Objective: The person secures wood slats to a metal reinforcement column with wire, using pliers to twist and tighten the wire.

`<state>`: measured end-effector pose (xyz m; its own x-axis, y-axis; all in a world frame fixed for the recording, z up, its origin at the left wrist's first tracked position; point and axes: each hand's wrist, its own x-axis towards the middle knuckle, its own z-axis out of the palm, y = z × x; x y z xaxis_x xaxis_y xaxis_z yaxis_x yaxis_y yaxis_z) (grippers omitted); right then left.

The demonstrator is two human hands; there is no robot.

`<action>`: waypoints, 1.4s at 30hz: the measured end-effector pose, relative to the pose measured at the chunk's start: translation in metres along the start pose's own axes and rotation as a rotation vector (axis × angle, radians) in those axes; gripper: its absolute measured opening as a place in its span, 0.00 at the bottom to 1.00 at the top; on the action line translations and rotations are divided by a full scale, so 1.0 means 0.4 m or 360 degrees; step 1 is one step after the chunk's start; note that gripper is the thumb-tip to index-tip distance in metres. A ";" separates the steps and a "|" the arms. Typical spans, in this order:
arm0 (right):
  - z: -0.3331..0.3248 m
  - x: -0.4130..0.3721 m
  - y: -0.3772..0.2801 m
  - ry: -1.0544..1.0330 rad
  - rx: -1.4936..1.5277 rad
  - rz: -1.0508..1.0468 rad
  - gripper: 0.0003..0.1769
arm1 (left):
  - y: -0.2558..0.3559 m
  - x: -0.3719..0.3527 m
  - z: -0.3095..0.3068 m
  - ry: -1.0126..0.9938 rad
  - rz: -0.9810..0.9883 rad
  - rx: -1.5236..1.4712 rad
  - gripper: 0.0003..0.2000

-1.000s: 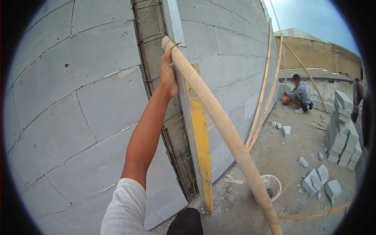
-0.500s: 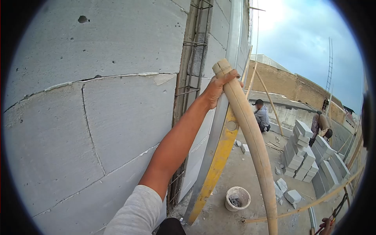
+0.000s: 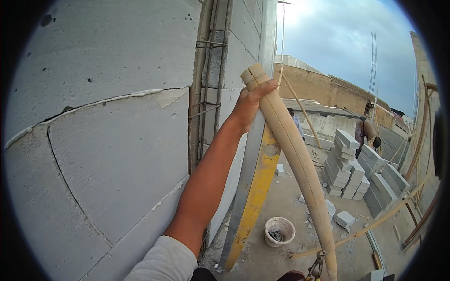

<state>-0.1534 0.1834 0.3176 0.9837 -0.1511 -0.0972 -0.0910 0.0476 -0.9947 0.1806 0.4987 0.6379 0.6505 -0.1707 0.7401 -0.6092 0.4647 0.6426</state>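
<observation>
My left hand (image 3: 255,100) is closed around the upper end of a long tan pole (image 3: 300,164), wooden or bamboo-looking, with a lengthwise crack. The pole leans, its lower end beyond the bottom edge. Just behind it stands a yellow spirit level (image 3: 258,187) with a round window, beside a tall grey metal profile (image 3: 243,196). Whether my fingers also touch the profile is hidden. At the bottom edge, a pair of pincers (image 3: 317,264) stands jaws up against the pole. My right hand (image 3: 296,275) is at its handles, mostly cut off by the frame.
A grey block wall (image 3: 117,154) fills the left, with a rebar cage (image 3: 206,93) in a vertical gap. A white bucket (image 3: 280,238) stands on the floor. Stacked blocks (image 3: 344,168), a wooden batten (image 3: 375,227) and two people, one bending (image 3: 365,133), are to the right.
My right hand and the pincers have moved left from the lower right corner to the pole's lower part. The view has turned right; my left hand keeps its hold on the pole.
</observation>
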 end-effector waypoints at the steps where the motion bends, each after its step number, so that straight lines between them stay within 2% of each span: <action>1: 0.034 -0.005 -0.013 -0.0095 0.0004 0.0063 0.29 | -0.008 0.007 -0.002 0.0003 0.0037 -0.0009 0.25; 3: 0.064 0.003 0.022 -0.0291 -0.0023 0.0222 0.31 | -0.023 0.016 -0.006 0.0022 0.0048 -0.0061 0.26; 6: 0.117 0.010 0.053 -0.0413 0.0011 0.0296 0.30 | -0.022 0.013 -0.008 0.0003 0.0102 -0.0001 0.28; 10: 0.145 0.029 0.117 -0.0393 -0.0092 0.0473 0.29 | -0.022 0.016 -0.018 0.0034 0.0153 0.0189 0.32; 13: 0.114 0.080 0.206 -0.0516 -0.0325 0.0553 0.29 | -0.020 0.010 -0.022 -0.0074 0.0226 0.0230 0.38; 14: 0.081 0.107 0.268 -0.0678 -0.0499 0.0582 0.25 | -0.012 0.001 -0.020 -0.0026 0.0192 0.0191 0.38; 15: 0.052 0.102 0.298 -0.0851 -0.0666 0.0609 0.20 | 0.006 -0.007 -0.016 -0.0129 0.0218 0.0224 0.39; 16: 0.047 0.091 0.286 -0.0855 -0.0698 0.0646 0.20 | 0.023 -0.009 -0.015 -0.0238 0.0261 0.0273 0.40; 18: 0.070 0.093 0.249 -0.0871 -0.0963 0.0715 0.20 | 0.033 -0.011 -0.013 -0.0205 0.0263 0.0262 0.41; 20: 0.059 0.095 0.238 -0.0901 -0.0989 0.0771 0.22 | 0.037 -0.017 -0.012 -0.0200 0.0270 0.0267 0.42; 22: 0.038 0.109 0.227 -0.1024 -0.1043 0.0522 0.24 | 0.046 -0.018 -0.011 -0.0173 0.0256 0.0308 0.47; 26: 0.030 0.126 0.127 -0.0912 -0.1123 0.0415 0.25 | 0.067 -0.041 -0.013 -0.0329 0.0210 0.0155 0.53; 28: 0.027 0.130 0.076 -0.0860 -0.1079 0.0357 0.24 | 0.088 -0.099 0.002 -0.0317 0.0350 0.0244 0.55; 30: 0.020 0.138 0.040 -0.0795 -0.0938 0.0217 0.23 | 0.063 -0.044 -0.012 -0.0262 0.0289 0.0302 0.55; 31: 0.043 0.134 0.021 -0.0679 -0.0839 0.0066 0.19 | 0.043 -0.016 -0.021 -0.0206 0.0217 0.0356 0.56; 36: 0.158 0.199 -0.028 -0.0406 -0.0926 -0.0240 0.11 | 0.045 -0.031 -0.002 -0.0210 0.0254 0.0296 0.55; 38: 0.239 0.229 -0.051 -0.0184 -0.0971 -0.0725 0.10 | 0.054 -0.033 -0.005 -0.0244 0.0267 0.0291 0.55; 39: 0.272 0.254 -0.052 -0.0186 -0.0967 -0.0729 0.10 | 0.050 -0.029 -0.002 -0.0162 0.0263 0.0293 0.54; 41: 0.322 0.313 -0.048 -0.0051 -0.0902 -0.1050 0.09 | 0.041 -0.025 -0.005 -0.0085 0.0268 0.0295 0.53; 42: 0.341 0.322 -0.058 -0.0048 -0.0900 -0.1057 0.09 | 0.034 -0.025 -0.008 -0.0054 0.0294 0.0315 0.50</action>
<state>-0.0036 0.2975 0.3325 0.8634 0.0528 0.5018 0.4475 -0.5396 -0.7131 0.1671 0.5093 0.6384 0.5065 -0.1295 0.8525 -0.7951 0.3122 0.5199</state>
